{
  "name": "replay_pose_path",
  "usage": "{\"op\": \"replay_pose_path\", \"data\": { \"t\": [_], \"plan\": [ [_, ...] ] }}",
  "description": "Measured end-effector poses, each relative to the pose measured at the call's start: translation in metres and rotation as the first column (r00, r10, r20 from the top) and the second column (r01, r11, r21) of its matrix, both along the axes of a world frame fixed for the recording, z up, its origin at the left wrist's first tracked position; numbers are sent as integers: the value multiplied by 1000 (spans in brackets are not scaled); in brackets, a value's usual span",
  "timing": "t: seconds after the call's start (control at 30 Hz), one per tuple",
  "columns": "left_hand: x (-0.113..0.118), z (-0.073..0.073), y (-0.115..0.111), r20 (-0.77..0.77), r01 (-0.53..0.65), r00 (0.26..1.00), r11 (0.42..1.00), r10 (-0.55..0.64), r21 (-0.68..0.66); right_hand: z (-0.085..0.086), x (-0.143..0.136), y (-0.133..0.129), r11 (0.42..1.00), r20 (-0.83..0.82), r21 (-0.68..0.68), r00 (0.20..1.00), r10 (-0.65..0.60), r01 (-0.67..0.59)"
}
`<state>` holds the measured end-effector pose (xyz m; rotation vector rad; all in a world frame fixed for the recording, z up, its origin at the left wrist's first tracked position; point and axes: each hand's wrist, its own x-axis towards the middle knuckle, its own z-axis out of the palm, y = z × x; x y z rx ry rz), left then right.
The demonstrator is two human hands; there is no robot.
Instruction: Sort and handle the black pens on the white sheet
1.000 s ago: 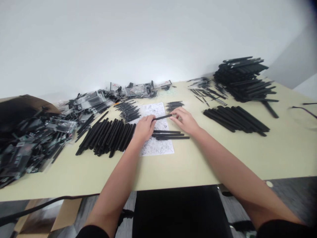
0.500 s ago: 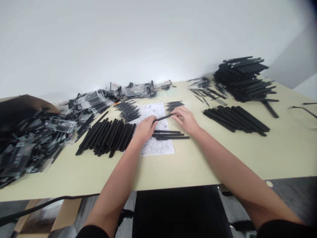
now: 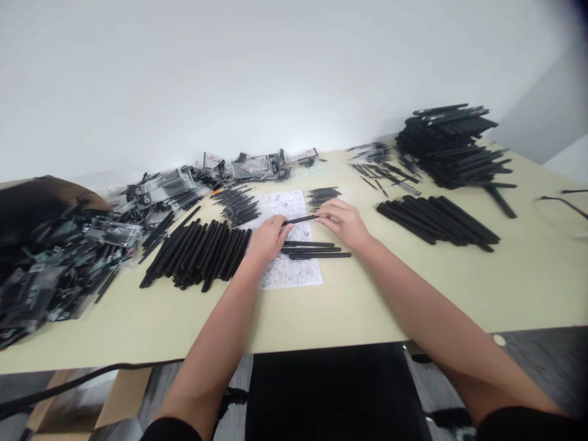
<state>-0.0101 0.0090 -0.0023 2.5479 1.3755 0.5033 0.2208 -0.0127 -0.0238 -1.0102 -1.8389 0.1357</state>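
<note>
Between my two hands a slim black stick [image 3: 299, 220] is held level above a speckled white sheet [image 3: 294, 277]. My left hand [image 3: 268, 237] is closed on its left end, and my right hand [image 3: 340, 220] pinches the right end between thumb and fingers. Just below lie a few loose black sticks [image 3: 316, 250], partly on the sheet. A row of thick black tubes [image 3: 197, 251] is left of my left hand. Two groups of thin black rods lie behind my hands, one at the left [image 3: 236, 204] and one at the right [image 3: 322, 197].
Clear and black packets [image 3: 68, 257] are heaped at the left, beside a dark brown bag [image 3: 50, 196]. At the right are flat black sleeves [image 3: 438, 222], a tall black stack [image 3: 448, 144] and scattered thin rods [image 3: 386, 171]. An open cardboard box [image 3: 122, 398] stands below the table edge.
The right end of the held stick has dropped slightly, and my right fingers have shifted a little left along with it. My left hand has barely moved.
</note>
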Motion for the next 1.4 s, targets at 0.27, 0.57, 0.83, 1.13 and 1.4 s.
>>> {"op": "replay_pose_path", "data": {
  "t": [0.27,0.57,0.83,1.13,1.4],
  "plan": [
    [0,-3,2,-38,29,999,998,-27,62,-3,0,2,997,86,-67,996,-27,33],
    [1,0,-1,-25,29,999,998,-27,63,0,-2,-2,995,88,-74,994,-66,73],
    [-1,-3,1,6,64,998,995,-65,75,-1,-1,0,996,125,-79,991,-42,52],
    [0,0,-2,5,-1,1000,1000,1,4,-1,-1,1,995,88,-91,996,-31,39],
    [-1,-1,0,-23,-9,1000,1000,9,-29,-4,1,2,998,58,-65,998,17,-13]
  ]
}}
